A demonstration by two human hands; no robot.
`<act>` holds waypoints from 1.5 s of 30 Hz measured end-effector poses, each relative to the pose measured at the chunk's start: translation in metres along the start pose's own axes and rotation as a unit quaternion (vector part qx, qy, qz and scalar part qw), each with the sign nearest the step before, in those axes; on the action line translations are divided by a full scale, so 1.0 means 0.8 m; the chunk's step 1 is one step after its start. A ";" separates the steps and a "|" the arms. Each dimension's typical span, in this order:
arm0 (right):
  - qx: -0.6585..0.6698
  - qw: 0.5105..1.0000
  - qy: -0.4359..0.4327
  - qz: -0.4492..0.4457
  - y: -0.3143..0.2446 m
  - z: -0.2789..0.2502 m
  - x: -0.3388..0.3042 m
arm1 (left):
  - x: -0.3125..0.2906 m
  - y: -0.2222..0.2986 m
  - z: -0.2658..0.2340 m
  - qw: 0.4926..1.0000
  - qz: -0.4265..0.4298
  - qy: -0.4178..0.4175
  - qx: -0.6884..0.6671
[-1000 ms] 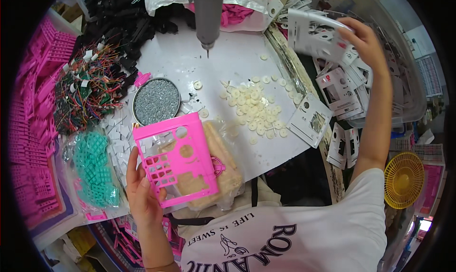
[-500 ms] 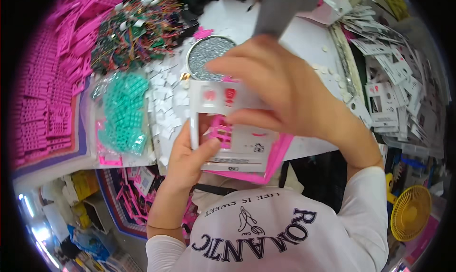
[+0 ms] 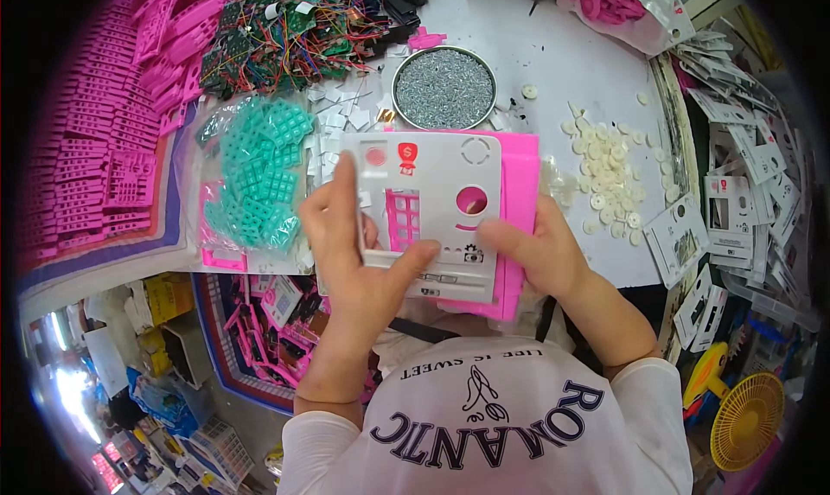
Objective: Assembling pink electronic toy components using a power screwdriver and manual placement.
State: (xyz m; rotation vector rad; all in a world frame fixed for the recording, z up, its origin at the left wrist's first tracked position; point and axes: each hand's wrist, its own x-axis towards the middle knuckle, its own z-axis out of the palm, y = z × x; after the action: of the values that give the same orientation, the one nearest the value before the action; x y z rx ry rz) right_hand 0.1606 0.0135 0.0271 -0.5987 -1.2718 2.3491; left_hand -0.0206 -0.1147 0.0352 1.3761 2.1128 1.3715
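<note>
Head view shows that, above the near edge of the table [image 3: 566, 54], the white panel [image 3: 441, 171] is gripped by the left hand [image 3: 346, 249] over the pink frame [image 3: 521, 179], gripped by the right hand [image 3: 552, 253], with lining-up seemingly in progress and careful edge matching called for.

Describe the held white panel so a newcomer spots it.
At the flat white tabletop, find the left hand and right hand. Between them is a rectangular white plastic panel with cutouts. Unlike the white panels piled at right, it overlaps a bright pink plastic frame.
</note>
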 end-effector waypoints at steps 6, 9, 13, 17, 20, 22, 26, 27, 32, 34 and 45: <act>0.097 0.994 0.046 0.014 0.008 -0.010 0.002 | -0.015 -0.001 0.013 0.983 -0.045 0.043 -0.173; 0.020 1.000 0.022 0.002 0.007 -0.006 0.002 | -0.013 -0.006 0.021 0.997 -0.018 -0.038 -0.070; -0.032 0.999 0.022 -0.003 0.010 -0.003 0.001 | -0.023 -0.014 0.027 0.991 -0.067 -0.041 -0.111; -0.018 0.999 0.032 -0.014 0.016 -0.001 0.001 | -0.030 -0.014 0.029 0.985 -0.105 -0.039 -0.131; -0.039 0.999 0.023 -0.019 0.019 -0.004 0.001 | -0.033 -0.023 0.033 0.979 -0.127 -0.022 -0.160; -0.076 0.997 0.005 -0.021 0.021 -0.008 0.001 | -0.032 -0.020 0.035 0.986 -0.101 -0.016 -0.135; -0.076 0.997 0.010 0.009 0.010 -0.007 0.001 | -0.036 -0.015 0.033 0.985 -0.104 -0.023 -0.133; -0.051 0.998 0.012 0.025 0.008 -0.008 0.003 | -0.037 -0.015 0.033 0.984 -0.108 -0.025 -0.137; -0.031 0.999 0.019 0.038 0.010 -0.006 0.004 | -0.041 -0.019 0.034 0.977 -0.139 -0.029 -0.159; -0.035 0.999 0.022 0.021 0.009 -0.002 0.004 | -0.043 -0.020 0.034 0.973 -0.146 -0.020 -0.179; -0.090 0.995 0.017 0.031 0.005 -0.003 0.002 | -0.042 -0.016 0.034 0.980 -0.145 -0.025 -0.134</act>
State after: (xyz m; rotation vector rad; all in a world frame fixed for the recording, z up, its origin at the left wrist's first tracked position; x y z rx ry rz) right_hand 0.1602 0.0143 0.0222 -0.7409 -1.4791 2.2788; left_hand 0.0073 -0.1285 0.0021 0.9455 1.9187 1.4206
